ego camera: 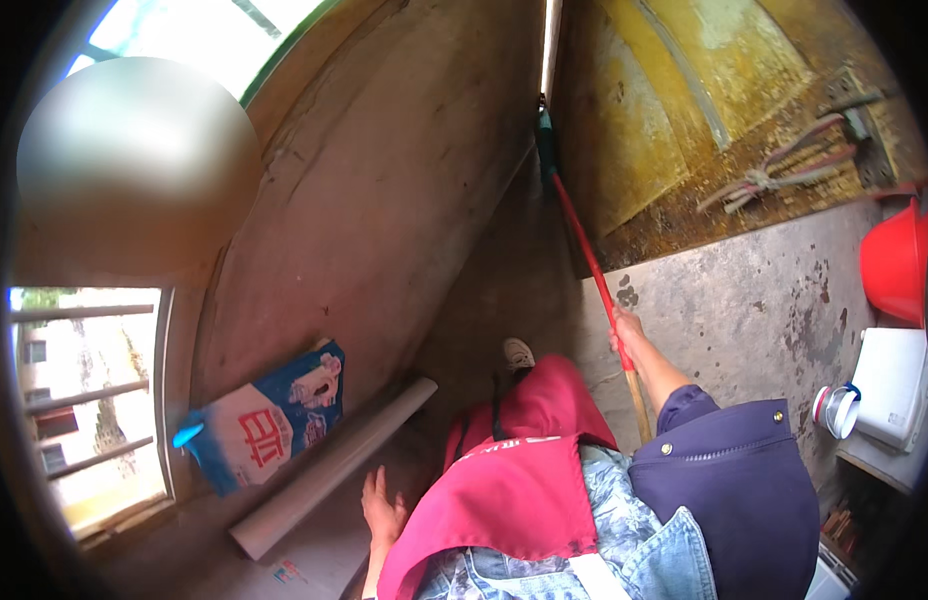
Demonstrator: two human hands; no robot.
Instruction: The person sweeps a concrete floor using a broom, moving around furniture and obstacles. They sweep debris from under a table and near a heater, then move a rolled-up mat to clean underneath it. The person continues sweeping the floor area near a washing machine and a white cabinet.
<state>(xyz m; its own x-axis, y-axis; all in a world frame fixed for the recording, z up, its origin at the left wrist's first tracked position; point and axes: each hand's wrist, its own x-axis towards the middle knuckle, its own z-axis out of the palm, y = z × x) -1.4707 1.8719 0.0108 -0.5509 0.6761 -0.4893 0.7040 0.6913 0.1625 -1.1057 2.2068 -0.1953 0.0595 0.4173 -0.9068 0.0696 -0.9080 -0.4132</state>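
My right hand (626, 331) is closed around the red part of a long pole (587, 251). The pole's lower end is bare wood, and its far end is wrapped in something dark green, reaching the narrow bright gap between the wall and the yellow door. My left hand (383, 502) hangs low at my left side with its fingers apart, holding nothing. Nearest to it is a thick grey pipe (336, 469). A blue and white plastic package (272, 420) bearing writing lies beyond the pipe. What is fixed to the pole's tip is too small to tell.
A worn yellow door (659, 112) with a cord tied at its bolt is at the upper right. A red plastic basin (895, 266), a white container (891, 382) and a small round tub (837, 412) stand at the right. A barred window (96, 390) is at the left.
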